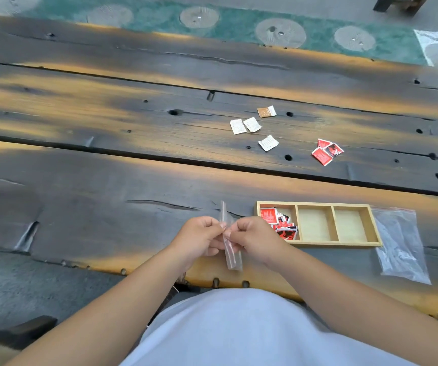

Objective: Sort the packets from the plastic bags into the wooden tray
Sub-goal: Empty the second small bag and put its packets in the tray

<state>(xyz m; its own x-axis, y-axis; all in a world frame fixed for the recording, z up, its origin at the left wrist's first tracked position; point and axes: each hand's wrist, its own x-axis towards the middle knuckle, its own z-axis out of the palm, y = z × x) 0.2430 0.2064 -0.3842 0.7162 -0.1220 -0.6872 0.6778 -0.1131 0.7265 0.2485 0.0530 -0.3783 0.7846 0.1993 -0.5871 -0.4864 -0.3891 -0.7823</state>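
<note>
Dark plank table, outdoors. Left hand & right hand both pinch a clear plastic bag. Wooden tray just right: red packets in left compartment only. White packets lie loose, well apart, so may get forgotten.

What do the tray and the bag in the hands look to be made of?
Tray: pale unfinished-looking wood, matte, with faint grain and thin dividers. Bag: thin clear plastic film, glossy, see-through, with a zip strip; left hand and right hand both pinch its top.
</note>
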